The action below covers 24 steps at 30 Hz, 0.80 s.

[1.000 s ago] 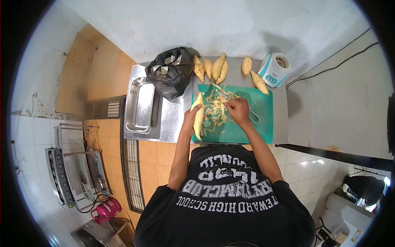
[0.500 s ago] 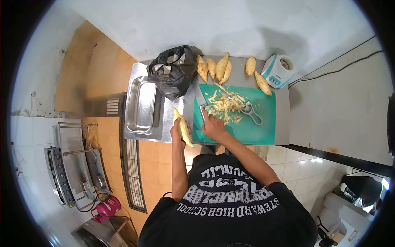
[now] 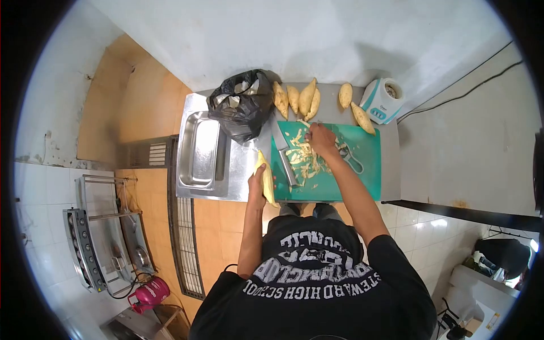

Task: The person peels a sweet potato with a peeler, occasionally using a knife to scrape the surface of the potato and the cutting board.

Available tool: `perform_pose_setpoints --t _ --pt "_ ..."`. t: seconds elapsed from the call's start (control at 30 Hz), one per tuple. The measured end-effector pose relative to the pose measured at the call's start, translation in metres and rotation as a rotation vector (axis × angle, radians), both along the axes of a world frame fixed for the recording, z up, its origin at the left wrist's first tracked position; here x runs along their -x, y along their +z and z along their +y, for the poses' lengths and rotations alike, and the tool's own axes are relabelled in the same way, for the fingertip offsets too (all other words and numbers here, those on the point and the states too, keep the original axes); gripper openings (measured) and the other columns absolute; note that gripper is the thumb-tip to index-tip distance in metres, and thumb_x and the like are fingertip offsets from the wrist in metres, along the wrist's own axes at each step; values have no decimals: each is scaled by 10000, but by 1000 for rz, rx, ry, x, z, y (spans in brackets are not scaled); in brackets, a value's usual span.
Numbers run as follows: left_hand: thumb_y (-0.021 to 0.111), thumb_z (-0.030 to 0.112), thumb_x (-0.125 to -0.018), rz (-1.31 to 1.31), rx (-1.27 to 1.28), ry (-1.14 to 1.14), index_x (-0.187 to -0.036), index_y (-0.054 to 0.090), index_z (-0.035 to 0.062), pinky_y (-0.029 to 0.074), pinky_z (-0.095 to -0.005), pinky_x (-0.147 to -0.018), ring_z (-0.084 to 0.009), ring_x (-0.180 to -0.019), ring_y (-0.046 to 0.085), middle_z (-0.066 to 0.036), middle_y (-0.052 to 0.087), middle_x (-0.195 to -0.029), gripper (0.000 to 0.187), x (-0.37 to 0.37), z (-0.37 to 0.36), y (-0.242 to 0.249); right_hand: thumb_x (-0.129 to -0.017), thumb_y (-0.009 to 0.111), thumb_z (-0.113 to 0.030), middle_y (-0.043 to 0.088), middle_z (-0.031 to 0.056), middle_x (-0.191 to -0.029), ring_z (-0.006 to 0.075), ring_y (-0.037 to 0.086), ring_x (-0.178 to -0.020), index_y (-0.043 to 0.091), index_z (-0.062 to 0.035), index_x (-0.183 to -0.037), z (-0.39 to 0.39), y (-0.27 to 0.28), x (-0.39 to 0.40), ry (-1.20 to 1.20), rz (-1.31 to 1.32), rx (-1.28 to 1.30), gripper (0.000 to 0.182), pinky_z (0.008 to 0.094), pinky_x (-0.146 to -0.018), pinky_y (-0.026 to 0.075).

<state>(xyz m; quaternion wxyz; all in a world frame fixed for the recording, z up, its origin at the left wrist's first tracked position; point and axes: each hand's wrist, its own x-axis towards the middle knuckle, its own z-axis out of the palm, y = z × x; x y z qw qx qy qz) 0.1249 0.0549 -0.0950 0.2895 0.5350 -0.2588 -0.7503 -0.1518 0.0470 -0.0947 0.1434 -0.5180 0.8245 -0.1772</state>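
Observation:
My left hand [image 3: 258, 182] is closed around a peeled, pale yellow sweet potato [image 3: 267, 178], which it holds upright in front of the counter's edge. Over the green cutting board [image 3: 351, 187], my right hand [image 3: 321, 137] reaches into the heap of peelings [image 3: 306, 160]. Its fingers are curled, and whatever they grip is hidden beneath them. Along the left side of the board lies a knife [image 3: 287, 164], its handle toward me. A white looped handle [image 3: 356, 162] shows to the right of the peelings, partly covered by my right forearm.
Several unpeeled sweet potatoes [image 3: 306, 97] lie behind the board, with another [image 3: 362, 118] by its back right corner. A black plastic bag [image 3: 243, 110] stands beside the steel sink [image 3: 199, 150]. At the back right is a white and teal blender base [image 3: 382, 102].
My right hand has left the knife, now lying on the board, and moved forward and right onto the peelings. My left hand, with the sweet potato, appears slightly farther right.

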Motion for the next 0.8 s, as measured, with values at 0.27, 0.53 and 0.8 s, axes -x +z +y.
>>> perform_pose_setpoints --t 0.27,0.53,0.8 --pt "663 419 -927 13 81 1 -1174 585 -7 545 -327 -565 -194 -764 649 -84 620 -928 498 6 -1 14 -938 668 -216 685 168 -921 385 671 -883 632 -52 -979 3 47 26 132 -95 215 173 511 -749 510" --pt "679 378 -915 25 45 -7 -1269 553 -20 549 -343 -581 -211 -791 662 -110 623 -985 548 15 -4 11 -936 646 -135 672 182 -830 395 644 -768 616 -46 -975 110 62 62 -46 -173 428 101 473 -667 492" --pt "662 410 -926 -17 61 -34 -1243 565 4 546 -337 -597 -216 -802 655 -87 618 -973 524 26 -1 18 -944 608 -113 709 150 -883 373 682 -795 683 -78 -1037 177 31 80 -128 -20 241 125 459 -705 526"
